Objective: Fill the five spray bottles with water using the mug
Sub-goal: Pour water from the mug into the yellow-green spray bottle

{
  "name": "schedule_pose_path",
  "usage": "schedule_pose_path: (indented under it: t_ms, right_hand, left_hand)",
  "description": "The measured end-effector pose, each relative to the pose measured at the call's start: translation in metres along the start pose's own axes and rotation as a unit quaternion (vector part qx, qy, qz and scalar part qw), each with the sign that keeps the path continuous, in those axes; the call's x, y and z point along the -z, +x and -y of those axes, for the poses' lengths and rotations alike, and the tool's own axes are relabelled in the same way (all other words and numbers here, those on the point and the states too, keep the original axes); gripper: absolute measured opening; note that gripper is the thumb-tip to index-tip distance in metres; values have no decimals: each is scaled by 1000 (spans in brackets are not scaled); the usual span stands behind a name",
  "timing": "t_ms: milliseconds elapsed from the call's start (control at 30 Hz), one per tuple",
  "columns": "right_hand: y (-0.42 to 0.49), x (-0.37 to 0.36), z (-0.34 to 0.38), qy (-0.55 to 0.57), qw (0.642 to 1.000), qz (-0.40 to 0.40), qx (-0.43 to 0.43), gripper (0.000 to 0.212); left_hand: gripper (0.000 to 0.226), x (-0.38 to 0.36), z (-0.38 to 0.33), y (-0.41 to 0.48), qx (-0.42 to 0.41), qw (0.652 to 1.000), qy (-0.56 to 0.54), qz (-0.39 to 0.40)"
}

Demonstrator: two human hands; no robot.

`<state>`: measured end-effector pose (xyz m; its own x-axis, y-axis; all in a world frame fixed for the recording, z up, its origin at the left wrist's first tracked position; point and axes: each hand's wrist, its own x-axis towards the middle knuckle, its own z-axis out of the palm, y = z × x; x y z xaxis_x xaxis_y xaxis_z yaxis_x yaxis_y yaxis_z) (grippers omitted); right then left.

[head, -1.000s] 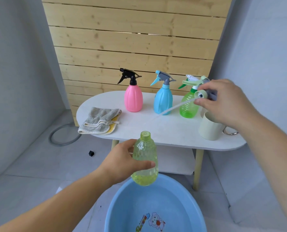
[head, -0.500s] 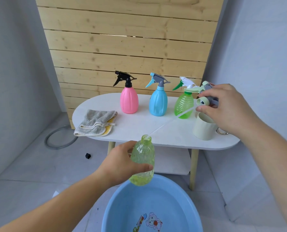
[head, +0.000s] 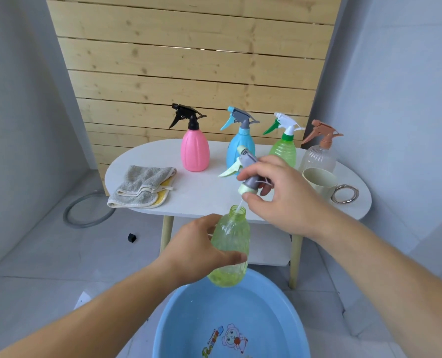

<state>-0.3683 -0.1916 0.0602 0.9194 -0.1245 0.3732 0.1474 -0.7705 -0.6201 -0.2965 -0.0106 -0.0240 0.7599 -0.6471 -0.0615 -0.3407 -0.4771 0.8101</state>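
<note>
Green bottle [head: 229,250] is gripped by the left hand [head: 200,250] at 6 o'clock, so the sprayer [head: 245,167], pinched by the right hand [head: 283,195], can be fitted.

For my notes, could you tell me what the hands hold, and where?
Left hand: yellow-green bottle by its body. Right hand: spray head near its collar.

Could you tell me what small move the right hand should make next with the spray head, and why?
Probably lower the spray head straight down. Its thin tube already enters the open neck of the light green bottle, held upright over the basin by the left hand, while the right hand holds the cap above the threads.
</note>
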Motion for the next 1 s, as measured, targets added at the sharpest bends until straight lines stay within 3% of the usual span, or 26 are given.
schedule_pose_path:
  t_ms: [67, 167, 333, 800, 1000]
  right_hand:
    - [-1, -4, 0, 36, 999, 20, 4, 21]
    - [-2, -3, -1, 89, 995, 34, 8, 30]
    - [-2, 1, -2, 197, 976, 88, -11, 69]
    - [-1, 6, 2, 135, 982, 131, 3, 60]
    - [-1, 10, 4, 58, 987, 147, 9, 61]
  left_hand:
    - [61, 1, -2, 1, 3, 1000, -13, -1]
    - [58, 2, -5, 1, 9, 999, -37, 0]
    - [50, 0, -9, -1, 16, 997, -81, 0]
    - [45, 1, -15, -3, 8, 992, -127, 13]
    - [48, -2, -13, -2, 10, 990, -136, 21]
